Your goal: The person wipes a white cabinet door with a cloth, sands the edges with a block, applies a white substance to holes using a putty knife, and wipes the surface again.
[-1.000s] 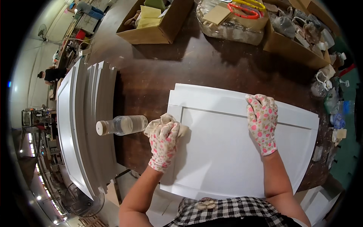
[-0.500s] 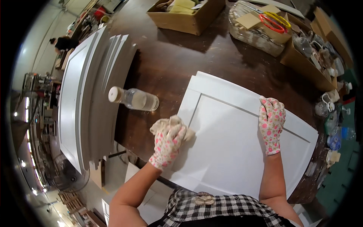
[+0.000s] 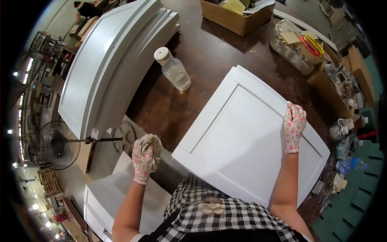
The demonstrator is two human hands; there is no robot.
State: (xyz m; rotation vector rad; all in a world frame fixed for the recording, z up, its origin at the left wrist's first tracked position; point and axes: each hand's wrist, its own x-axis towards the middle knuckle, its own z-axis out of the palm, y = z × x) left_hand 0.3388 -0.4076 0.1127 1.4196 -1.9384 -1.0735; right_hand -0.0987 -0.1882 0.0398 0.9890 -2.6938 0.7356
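A white framed panel, like a cabinet door, lies on the dark brown table in front of me. My right hand, in a white glove with pink flowers, rests over the panel's far right frame edge, fingers bent over it. Off the panel's left corner, past the table edge, my left hand in a matching glove is closed round a crumpled beige cloth. A clear bottle with a white cap stands on the table beyond the panel, with some clear liquid in it.
Several white panels are stacked at the left. A standing fan is behind them. Far off stand a cardboard box and a plastic-wrapped container with red and yellow scissors. At right sit a box of odds and ends and bottles.
My left hand has lifted the cloth off the panel's left frame and moved left, past the table edge. My right hand stays on the far edge. The whole view has turned somewhat.
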